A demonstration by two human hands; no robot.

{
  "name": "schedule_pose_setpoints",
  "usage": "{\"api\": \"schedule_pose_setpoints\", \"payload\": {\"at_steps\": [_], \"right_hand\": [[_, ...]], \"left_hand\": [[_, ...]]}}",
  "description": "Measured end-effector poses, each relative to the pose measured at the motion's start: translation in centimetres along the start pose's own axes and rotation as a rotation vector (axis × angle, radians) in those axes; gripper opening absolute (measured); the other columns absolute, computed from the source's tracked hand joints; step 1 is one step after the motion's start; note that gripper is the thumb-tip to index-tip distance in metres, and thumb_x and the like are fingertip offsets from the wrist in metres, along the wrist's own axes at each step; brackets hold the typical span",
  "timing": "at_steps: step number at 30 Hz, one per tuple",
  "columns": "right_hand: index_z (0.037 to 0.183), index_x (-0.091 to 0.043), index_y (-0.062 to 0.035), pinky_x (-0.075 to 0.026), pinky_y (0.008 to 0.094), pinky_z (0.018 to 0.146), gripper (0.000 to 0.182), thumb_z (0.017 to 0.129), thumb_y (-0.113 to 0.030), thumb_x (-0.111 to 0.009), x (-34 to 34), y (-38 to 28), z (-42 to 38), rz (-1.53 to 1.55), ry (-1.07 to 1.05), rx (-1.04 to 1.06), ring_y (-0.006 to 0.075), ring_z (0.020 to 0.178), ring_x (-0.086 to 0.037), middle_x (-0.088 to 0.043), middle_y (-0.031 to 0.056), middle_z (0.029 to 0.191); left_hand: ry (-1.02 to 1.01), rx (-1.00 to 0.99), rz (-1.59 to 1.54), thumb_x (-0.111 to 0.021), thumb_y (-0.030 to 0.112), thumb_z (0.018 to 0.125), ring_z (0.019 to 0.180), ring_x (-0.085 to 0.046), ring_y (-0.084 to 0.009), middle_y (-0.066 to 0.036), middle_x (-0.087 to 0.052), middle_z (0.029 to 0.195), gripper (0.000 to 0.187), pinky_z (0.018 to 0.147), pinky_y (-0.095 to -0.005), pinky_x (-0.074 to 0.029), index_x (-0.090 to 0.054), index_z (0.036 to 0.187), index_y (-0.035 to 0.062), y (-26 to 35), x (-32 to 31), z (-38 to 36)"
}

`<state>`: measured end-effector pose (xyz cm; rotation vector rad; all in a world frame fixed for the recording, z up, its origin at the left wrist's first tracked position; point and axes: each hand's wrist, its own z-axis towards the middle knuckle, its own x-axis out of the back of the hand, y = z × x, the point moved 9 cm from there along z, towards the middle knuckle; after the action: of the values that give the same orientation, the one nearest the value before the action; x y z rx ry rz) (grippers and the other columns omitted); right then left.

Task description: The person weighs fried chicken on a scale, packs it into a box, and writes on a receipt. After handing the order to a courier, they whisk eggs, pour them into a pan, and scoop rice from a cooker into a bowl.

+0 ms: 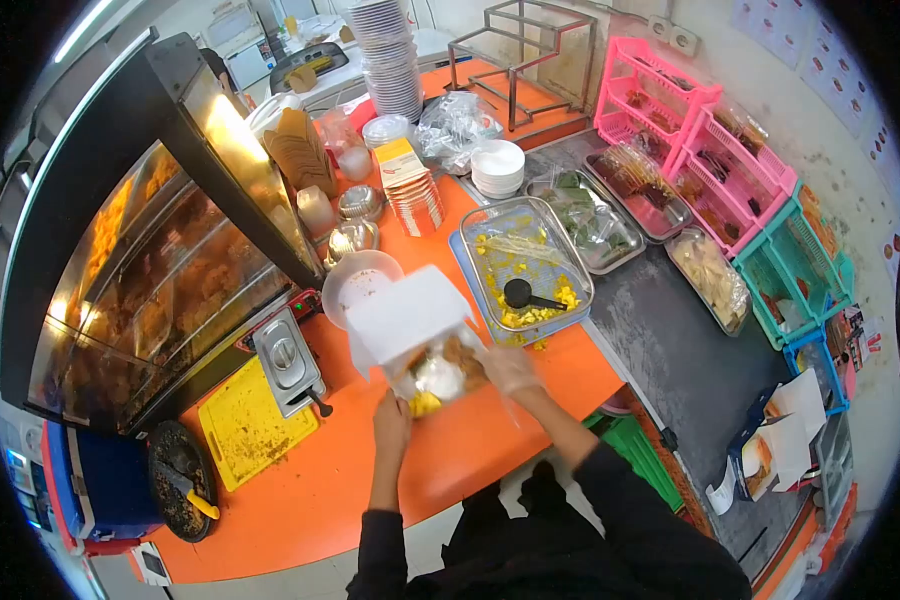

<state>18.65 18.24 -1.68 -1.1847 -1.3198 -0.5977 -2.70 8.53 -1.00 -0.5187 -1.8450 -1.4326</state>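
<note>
A white paper takeaway box (407, 308) is tilted over the orange counter with its lid raised. Inside lie a white mound of rice (438, 379), yellow pieces (424, 403) at the near corner and brown food toward the right side. My left hand (392, 422) grips the box's near left corner, fingers closed on the wall. At the right wall is my right hand (512, 370), in a thin clear glove and blurred, its fingers overlapping the edge. Just beyond it, a metal tray (530, 215) holds yellow bits and a black scoop (520, 293).
A heated glass display case (150, 270) stands left. Near it are a lidded steel container (288, 360), a yellow cutting board (255, 425) and a black pan (175, 480). A white bowl (365, 275) sits behind the box. Trays and pink baskets (730, 185) line the right.
</note>
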Motion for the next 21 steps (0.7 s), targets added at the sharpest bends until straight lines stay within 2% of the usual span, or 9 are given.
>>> {"api": "schedule_pose_setpoints", "payload": {"at_steps": [3,5,6,9,10,13,15,18,21], "right_hand": [[0.105,-0.054,-0.0095,-0.046,0.0455,0.061,0.029,0.088,-0.025,-0.037,3.5,0.3,-9.3,0.165,0.005,-0.086,0.0335,0.071,-0.06,-0.06,0.0157,0.076],[0.101,-0.058,-0.0089,-0.044,0.0431,0.074,0.025,0.084,-0.019,-0.042,1.2,7.9,-17.6,0.128,0.156,-0.149,0.031,0.082,-0.058,-0.06,0.0168,0.086],[0.098,-0.059,-0.0041,-0.043,0.0432,0.077,0.026,0.084,-0.021,-0.044,2.2,11.3,-21.9,0.216,0.241,-0.256,0.0337,0.084,-0.057,-0.06,0.0187,0.088],[0.093,-0.061,-0.0005,-0.041,0.0463,0.075,0.038,0.085,-0.033,-0.043,10.4,15.7,-31.8,0.476,0.184,-1.057,0.0402,0.087,-0.054,-0.059,0.0246,0.09],[0.093,-0.061,-0.0005,-0.041,0.0461,0.075,0.037,0.085,-0.032,-0.043,10.2,19.0,-35.0,0.439,0.269,-1.086,0.0401,0.087,-0.054,-0.059,0.0245,0.09],[0.093,-0.061,-0.0007,-0.041,0.0455,0.076,0.037,0.086,-0.032,-0.043,9.5,26.6,-40.1,0.37,0.325,-1.172,0.0398,0.087,-0.054,-0.059,0.0242,0.09],[0.093,-0.061,-0.0007,-0.042,0.045,0.076,0.037,0.086,-0.032,-0.043,8.7,30.0,-41.5,0.317,0.283,-1.223,0.0397,0.087,-0.054,-0.059,0.0241,0.09],[0.093,-0.061,-0.0009,-0.042,0.0444,0.076,0.036,0.086,-0.032,-0.043,9.6,32.6,-42.2,0.17,0.137,-1.309,0.0394,0.087,-0.054,-0.059,0.0238,0.09],[0.093,-0.061,-0.001,-0.042,0.0438,0.077,0.036,0.086,-0.031,-0.043,15.6,29.1,-39.2,0.009,0.058,-1.323,0.0391,0.087,-0.054,-0.059,0.0235,0.091]], "left_hand": [[-0.039,-0.073,0.004,-0.043,0.019,0.084,0.076,-0.056,-0.0416,-0.026,-0.057,0.083,0.025,0.067,-0.0489,-0.045,-0.051,0.094,-0.0025,5.2,1.8,-4.7],[-0.195,-0.143,-0.123,-0.048,0.015,0.081,0.082,-0.058,-0.0374,-0.024,-0.058,0.089,0.022,0.07,-0.043,-0.046,-0.053,0.095,-0.0014,10.6,-2.4,-7.9],[-0.441,-0.146,0.034,-0.048,0.016,0.082,0.084,-0.058,-0.037,-0.022,-0.059,0.091,0.024,0.071,-0.0419,-0.047,-0.056,0.099,0.0012,12.8,-6.4,-9.4],[-0.618,-0.467,-0.191,-0.042,0.018,0.083,0.077,-0.057,-0.0368,-0.022,-0.058,0.078,0.023,0.069,-0.0471,-0.044,-0.054,0.088,-0.0011,22.7,-14.7,-12.3],[-0.587,-0.579,-0.3,-0.043,0.016,0.081,0.076,-0.058,-0.0358,-0.021,-0.058,0.08,0.02,0.067,-0.046,-0.045,-0.054,0.087,-0.0006,24.0,-21.5,-12.8],[-0.535,-0.833,-0.246,-0.045,0.012,0.078,0.074,-0.058,-0.0337,-0.019,-0.058,0.081,0.017,0.062,-0.0432,-0.047,-0.054,0.087,0.0004,33.4,-28.0,-14.5],[-0.554,-0.775,-0.286,-0.047,0.013,0.079,0.077,-0.058,-0.0347,-0.019,-0.057,0.083,0.018,0.066,-0.0432,-0.047,-0.051,0.092,-0.0003,35.9,-32.2,-14.7],[-0.746,-0.738,-0.418,-0.047,0.013,0.082,0.082,-0.057,-0.0345,-0.019,-0.056,0.09,0.019,0.07,-0.0422,-0.046,-0.048,0.096,-0.0005,37.3,-32.7,-16.0],[-0.712,-0.846,-0.645,-0.047,0.013,0.084,0.087,-0.055,-0.0332,-0.017,-0.054,0.095,0.02,0.075,-0.0405,-0.044,-0.046,0.1,0.0006,34.4,-24.4,-17.1]]}}
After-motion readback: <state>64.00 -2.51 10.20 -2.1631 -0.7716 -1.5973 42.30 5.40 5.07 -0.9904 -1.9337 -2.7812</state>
